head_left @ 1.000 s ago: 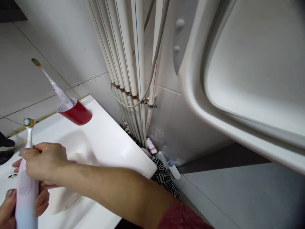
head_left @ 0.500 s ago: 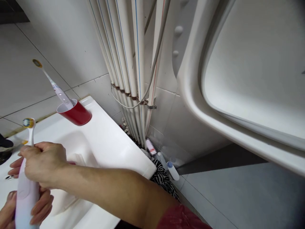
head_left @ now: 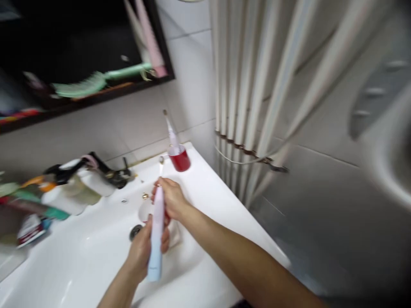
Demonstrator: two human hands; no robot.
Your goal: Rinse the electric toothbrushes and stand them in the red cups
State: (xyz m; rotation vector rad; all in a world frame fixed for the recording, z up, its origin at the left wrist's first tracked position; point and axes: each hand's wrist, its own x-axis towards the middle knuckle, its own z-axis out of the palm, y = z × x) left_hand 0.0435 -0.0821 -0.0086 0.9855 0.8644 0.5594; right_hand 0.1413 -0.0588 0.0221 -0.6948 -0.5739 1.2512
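Note:
Both hands are on an electric toothbrush (head_left: 156, 231), its pink-to-blue handle slanting up over the white sink (head_left: 86, 261). My left hand (head_left: 143, 241) wraps the lower handle, fingers curled round it. My right hand (head_left: 171, 194) pinches the top, where the white brush head (head_left: 161, 164) meets the handle. Behind them, a red cup (head_left: 180, 160) stands on the sink's back corner with a second toothbrush (head_left: 173, 139) leaning in it. Partly hidden by my hands, a pale cup-like thing (head_left: 145, 209) lies in the basin near the drain (head_left: 136, 231). The view is blurred.
Several bottles (head_left: 96, 182) crowd the sink's left back beside a dark faucet (head_left: 118, 177). A dark-framed shelf (head_left: 96, 96) above holds a green comb (head_left: 83, 85) and a pink tube (head_left: 152, 40). White pipes (head_left: 253, 85) run down the wall at right.
My view has swung left and up, bringing the shelf, bottles and faucet into sight. Both hands still hold the toothbrush, now nearer the middle of the view.

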